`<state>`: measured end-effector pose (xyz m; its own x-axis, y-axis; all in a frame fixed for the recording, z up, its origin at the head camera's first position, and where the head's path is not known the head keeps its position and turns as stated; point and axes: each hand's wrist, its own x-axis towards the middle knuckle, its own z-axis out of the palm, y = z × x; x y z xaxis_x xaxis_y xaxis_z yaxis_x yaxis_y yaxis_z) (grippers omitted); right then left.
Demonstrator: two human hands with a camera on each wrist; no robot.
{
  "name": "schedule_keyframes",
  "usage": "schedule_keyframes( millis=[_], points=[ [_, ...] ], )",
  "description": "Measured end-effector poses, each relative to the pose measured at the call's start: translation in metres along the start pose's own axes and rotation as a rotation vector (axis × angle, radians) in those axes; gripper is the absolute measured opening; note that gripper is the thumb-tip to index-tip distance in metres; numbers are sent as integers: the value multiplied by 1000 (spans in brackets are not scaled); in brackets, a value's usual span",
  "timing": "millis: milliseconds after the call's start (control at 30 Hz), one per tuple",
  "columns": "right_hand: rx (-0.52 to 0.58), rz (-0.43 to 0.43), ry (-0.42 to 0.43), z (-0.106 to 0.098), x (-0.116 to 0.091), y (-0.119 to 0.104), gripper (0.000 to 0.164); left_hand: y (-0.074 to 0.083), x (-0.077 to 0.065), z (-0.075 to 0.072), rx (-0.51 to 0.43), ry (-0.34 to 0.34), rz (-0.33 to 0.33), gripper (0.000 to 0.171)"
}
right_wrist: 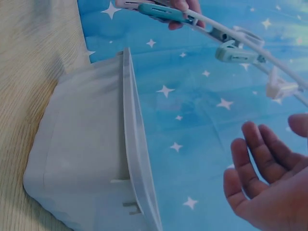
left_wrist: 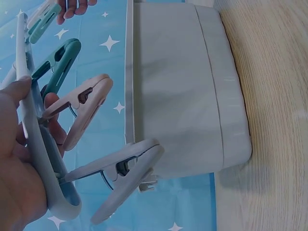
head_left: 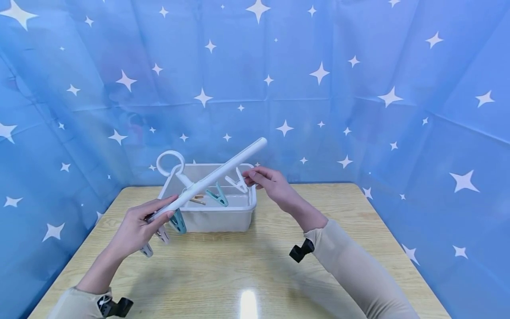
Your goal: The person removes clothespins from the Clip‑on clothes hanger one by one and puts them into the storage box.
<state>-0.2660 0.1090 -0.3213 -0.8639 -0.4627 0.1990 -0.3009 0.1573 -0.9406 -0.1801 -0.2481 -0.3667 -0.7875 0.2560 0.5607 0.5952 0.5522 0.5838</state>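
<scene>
My left hand [head_left: 139,226] grips the lower left end of a white clip hanger [head_left: 231,165], its bar tilted up to the right above the basket. A ring hook [head_left: 170,163] sticks out from the bar's far side. Clothes pegs hang along the bar: a white peg [head_left: 237,180], a light teal peg [head_left: 217,195], a darker teal peg [head_left: 178,221], a pinkish peg [left_wrist: 89,110] and a pale grey peg [left_wrist: 127,175]. Close to the white peg is my right hand [head_left: 275,186]. In the right wrist view its fingers are loosely bent, apart from the peg, and hold nothing.
A white plastic basket [head_left: 219,220] stands beneath the hanger on the wooden table [head_left: 215,266]. Small tan items [head_left: 198,200] show inside it, too small to tell. A blue curtain [head_left: 247,115] with white stars surrounds the table's back and sides.
</scene>
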Motion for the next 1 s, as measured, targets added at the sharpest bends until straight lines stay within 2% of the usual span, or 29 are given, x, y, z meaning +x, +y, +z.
schedule_keyframes(
  millis=[233,1000],
  points=[
    [27,7,-28,2,0,-3,37,-1,0,0,2,1,18,47],
    [44,2,-75,9,-4,-17,42,5,2,0,24,-29,-26,44]
  ],
)
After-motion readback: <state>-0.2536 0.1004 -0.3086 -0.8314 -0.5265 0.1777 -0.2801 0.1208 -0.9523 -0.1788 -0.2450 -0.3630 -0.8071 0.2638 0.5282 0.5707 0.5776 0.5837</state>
